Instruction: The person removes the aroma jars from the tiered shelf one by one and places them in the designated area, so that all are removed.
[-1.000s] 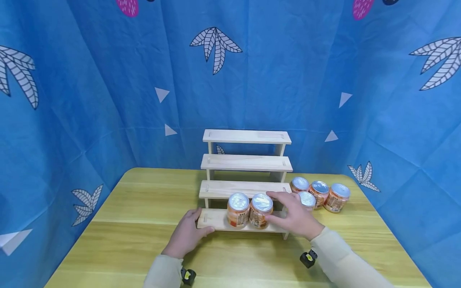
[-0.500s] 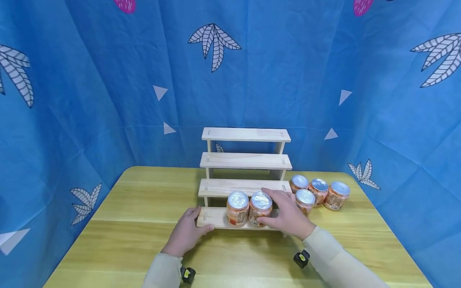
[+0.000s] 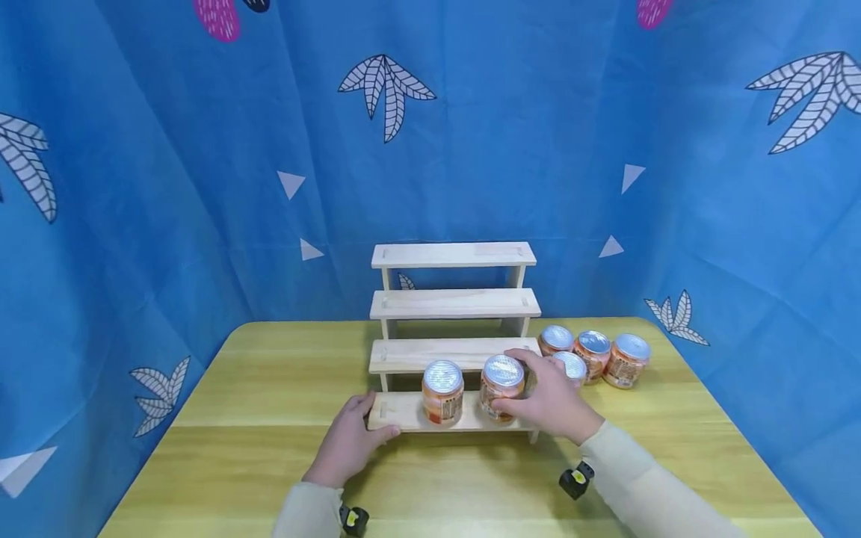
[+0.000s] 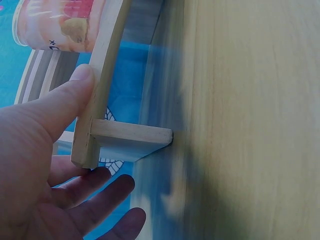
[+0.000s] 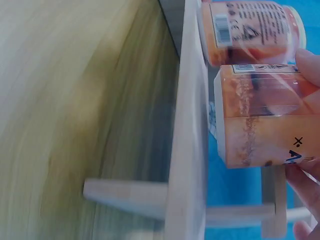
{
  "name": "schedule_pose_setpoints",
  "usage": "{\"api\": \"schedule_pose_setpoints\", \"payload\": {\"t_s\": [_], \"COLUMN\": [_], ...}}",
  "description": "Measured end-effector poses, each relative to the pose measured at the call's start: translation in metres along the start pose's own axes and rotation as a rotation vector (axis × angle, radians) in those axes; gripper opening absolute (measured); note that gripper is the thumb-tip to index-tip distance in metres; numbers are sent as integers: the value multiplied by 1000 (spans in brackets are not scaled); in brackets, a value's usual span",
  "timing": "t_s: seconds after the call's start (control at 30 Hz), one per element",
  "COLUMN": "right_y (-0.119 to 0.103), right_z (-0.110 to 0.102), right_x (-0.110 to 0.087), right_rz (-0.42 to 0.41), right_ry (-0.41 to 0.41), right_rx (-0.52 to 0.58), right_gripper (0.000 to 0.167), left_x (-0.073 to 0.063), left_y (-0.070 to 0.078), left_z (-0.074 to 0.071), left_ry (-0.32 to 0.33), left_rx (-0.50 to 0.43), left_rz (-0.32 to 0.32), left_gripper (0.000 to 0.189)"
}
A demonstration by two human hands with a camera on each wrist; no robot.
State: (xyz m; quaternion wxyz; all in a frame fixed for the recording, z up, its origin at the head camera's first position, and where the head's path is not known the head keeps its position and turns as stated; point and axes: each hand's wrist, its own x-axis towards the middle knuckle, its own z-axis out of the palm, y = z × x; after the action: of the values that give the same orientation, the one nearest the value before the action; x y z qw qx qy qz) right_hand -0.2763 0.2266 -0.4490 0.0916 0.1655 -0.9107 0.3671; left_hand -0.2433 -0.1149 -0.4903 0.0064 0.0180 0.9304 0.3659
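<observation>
A tiered wooden shelf (image 3: 454, 305) stands mid-table in the head view. My left hand (image 3: 346, 442) grips the left end of its lowest board (image 3: 398, 411); in the left wrist view the thumb (image 4: 80, 80) presses the board's front edge, other fingers beyond its end. My right hand (image 3: 554, 403) holds an orange-labelled jar (image 3: 501, 388) with a silver lid between thumb and fingers, over the right part of that board. A narrow gap shows between this jar (image 5: 265, 117) and the board in the right wrist view. A matching jar (image 3: 442, 396) stands left of it on the board.
Several more jars (image 3: 625, 365) are grouped on the table right of the shelf, one partly hidden behind my right hand. The wooden tabletop (image 3: 282, 373) extends on both sides. Blue patterned cloth (image 3: 471, 149) hangs behind and at the sides.
The right hand has moved slightly right with its jar, so a gap now separates it from the other jar on the board. My left hand stays at the board's end.
</observation>
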Motion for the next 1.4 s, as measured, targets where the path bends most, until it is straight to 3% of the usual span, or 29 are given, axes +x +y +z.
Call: {"api": "schedule_pose_setpoints", "payload": {"t_s": [0.3,0.6,0.87,1.13,1.4], "right_y": [17,30,38,56,72], "right_z": [-31,-64,-98,-108,-108], "right_x": [-6,-15,-19,-29,-36], "right_rz": [-31,58,94,89,167], "right_ry": [46,78,171,261,262], "right_rx": [70,76,31,-4,-45], "right_gripper": [83,83,79,73,83], "left_x": [2,-3,-2,-4,-2], "left_y": [3,0,1,0,1], "left_z": [-1,3,2,2,3], "left_ry": [-5,-21,-14,-22,-10], "left_rx": [-15,-19,-4,5,1], "left_rz": [-12,-23,-17,-25,-11], "left_gripper": [95,97,96,95,94]}}
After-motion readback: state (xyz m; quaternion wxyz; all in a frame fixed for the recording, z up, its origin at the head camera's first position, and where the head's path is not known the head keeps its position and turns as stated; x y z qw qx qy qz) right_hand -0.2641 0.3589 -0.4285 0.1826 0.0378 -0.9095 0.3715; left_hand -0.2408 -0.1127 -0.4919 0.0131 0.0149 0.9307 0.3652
